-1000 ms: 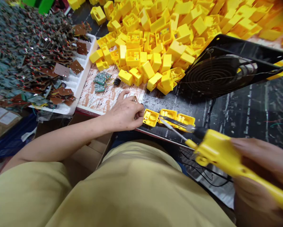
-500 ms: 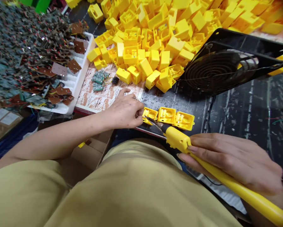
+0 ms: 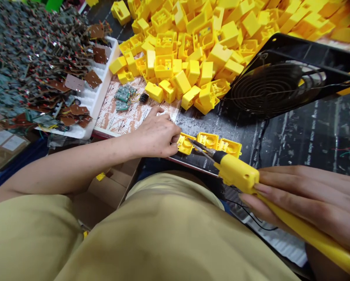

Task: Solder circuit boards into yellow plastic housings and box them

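Observation:
Three small yellow plastic cases stand in a row at the table's front edge, hollow side up. My left hand has its fingers curled and closed on the left side of the leftmost case; its fingertips are partly hidden. In my right hand is a yellow soldering iron, held from the right. Its thin metal tip points left, over the right side of the leftmost case. The shaft passes in front of the middle case. The right case lies just behind the iron's dark collar.
A big heap of yellow cases fills the back. A black fan leans at the right. Many wired circuit boards are piled on a white foam tray at the left. Several green boards lie on patterned paper near my left hand.
My right hand has drawn the soldering iron back to the right, so its tip has left the left part of the leftmost case. My left hand stays at that case.

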{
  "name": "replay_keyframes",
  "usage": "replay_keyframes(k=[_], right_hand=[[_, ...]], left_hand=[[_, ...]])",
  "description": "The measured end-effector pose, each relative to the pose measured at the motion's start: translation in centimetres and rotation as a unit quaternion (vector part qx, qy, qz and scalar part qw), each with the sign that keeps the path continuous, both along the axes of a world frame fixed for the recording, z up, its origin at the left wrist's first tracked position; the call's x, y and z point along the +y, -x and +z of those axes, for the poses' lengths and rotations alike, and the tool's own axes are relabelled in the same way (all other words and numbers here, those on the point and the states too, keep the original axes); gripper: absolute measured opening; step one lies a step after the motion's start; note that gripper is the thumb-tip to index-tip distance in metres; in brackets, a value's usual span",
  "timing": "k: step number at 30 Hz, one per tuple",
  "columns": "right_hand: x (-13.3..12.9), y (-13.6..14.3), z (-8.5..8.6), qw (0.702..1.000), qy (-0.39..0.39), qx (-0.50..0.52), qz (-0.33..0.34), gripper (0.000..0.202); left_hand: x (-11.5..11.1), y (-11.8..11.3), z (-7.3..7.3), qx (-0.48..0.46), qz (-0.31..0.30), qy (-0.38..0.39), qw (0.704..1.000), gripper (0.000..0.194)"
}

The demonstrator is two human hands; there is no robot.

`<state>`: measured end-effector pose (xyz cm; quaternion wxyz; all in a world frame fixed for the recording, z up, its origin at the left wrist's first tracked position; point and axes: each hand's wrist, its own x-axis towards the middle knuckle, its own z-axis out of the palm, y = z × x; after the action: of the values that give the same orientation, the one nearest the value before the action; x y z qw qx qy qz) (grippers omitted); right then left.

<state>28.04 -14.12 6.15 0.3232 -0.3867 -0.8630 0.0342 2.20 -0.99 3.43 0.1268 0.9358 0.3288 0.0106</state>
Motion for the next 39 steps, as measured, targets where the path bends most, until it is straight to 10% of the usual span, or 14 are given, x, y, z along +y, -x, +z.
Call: replay_keyframes(k=[12, 18, 27, 39], right_hand=[[-0.5, 0.3, -0.4, 0.999, 0.024, -0.003, -0.026, 0.023], [-0.3, 0.3, -0.9, 0.997, -0.007, 0.008, -0.072, 0.066], [-0.6, -0.3, -3.0, 0.994, 0.042, 0.035, -0.099, 0.028], [0.6, 2.3, -2.5, 0.999, -0.031, 0.023, -0.019, 0.020]], left_hand=[[0.2, 0.0, 0.3, 0.027, -0.021, -0.011, 0.999, 0.014], [0.9, 1.6, 0.9, -0.007, -0.115, -0.016, 0.993, 0.018], [-0.3, 0.9, -1.5, -0.064, 0.025, -0.123, 0.990, 0.023], [-0.2, -0.1, -1.1, -0.022, -0.002, -0.192, 0.981, 0.026]])
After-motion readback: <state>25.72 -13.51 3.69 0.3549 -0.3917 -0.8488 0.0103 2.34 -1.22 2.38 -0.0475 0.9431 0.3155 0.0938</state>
